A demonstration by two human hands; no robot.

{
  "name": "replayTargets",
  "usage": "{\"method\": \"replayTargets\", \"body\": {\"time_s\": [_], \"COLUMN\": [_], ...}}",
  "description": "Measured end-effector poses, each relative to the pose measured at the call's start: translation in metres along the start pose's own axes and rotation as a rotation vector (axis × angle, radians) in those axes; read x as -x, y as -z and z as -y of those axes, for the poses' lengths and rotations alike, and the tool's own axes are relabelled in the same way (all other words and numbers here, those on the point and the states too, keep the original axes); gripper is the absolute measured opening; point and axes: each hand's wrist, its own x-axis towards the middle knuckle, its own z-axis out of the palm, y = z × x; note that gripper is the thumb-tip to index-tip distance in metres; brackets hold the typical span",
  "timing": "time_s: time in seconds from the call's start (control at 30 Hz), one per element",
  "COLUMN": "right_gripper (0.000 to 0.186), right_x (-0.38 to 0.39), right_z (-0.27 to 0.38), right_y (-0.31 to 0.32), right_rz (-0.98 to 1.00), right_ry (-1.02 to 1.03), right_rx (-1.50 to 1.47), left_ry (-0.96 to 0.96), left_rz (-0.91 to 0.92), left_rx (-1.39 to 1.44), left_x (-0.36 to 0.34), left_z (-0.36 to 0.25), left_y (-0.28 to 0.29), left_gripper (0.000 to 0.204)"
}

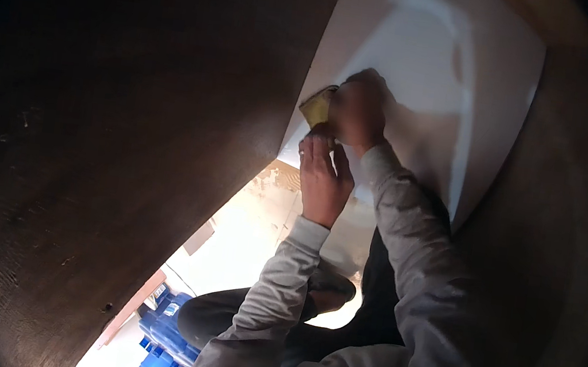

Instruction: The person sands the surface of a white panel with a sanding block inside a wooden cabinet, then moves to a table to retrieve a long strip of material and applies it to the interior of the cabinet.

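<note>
A short yellow piece with a dark rim [316,108], wider at its upper end, lies against a white panel [426,60]; its exact kind is not clear. My right hand [361,111], smeared by motion, is closed around its right side and hides part of it. Below, my left hand [323,183] reaches up with bent fingers, its fingertips closed on the lower end of the yellow piece. A ring shows on one left finger. Both hands are close together near the panel's left edge.
A large dark wooden board [136,91] slants along the left, meeting the white panel. Blue plastic water bottles [169,330] stand at the lower left on a brightly lit floor [242,243]. My bent legs in dark trousers [227,311] are below my arms.
</note>
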Motion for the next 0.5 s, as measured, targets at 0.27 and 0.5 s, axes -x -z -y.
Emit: {"method": "replayTargets", "body": {"time_s": [0.27,0.5], "right_gripper": [0.025,0.041], "right_x": [-0.026,-0.039], "right_z": [-0.058,-0.105], "right_y": [0.068,0.117], "right_rz": [-0.201,-0.733], "right_ry": [0.224,0.452], "right_rx": [-0.023,0.480], "left_ry": [-0.067,-0.137], "left_rz": [0.120,0.145], "left_rx": [-0.227,-0.258], "left_x": [0.003,0.009], "left_z": [0.012,0.008], "left_y": [-0.020,-0.027], "left_gripper": [0.062,0.077]}}
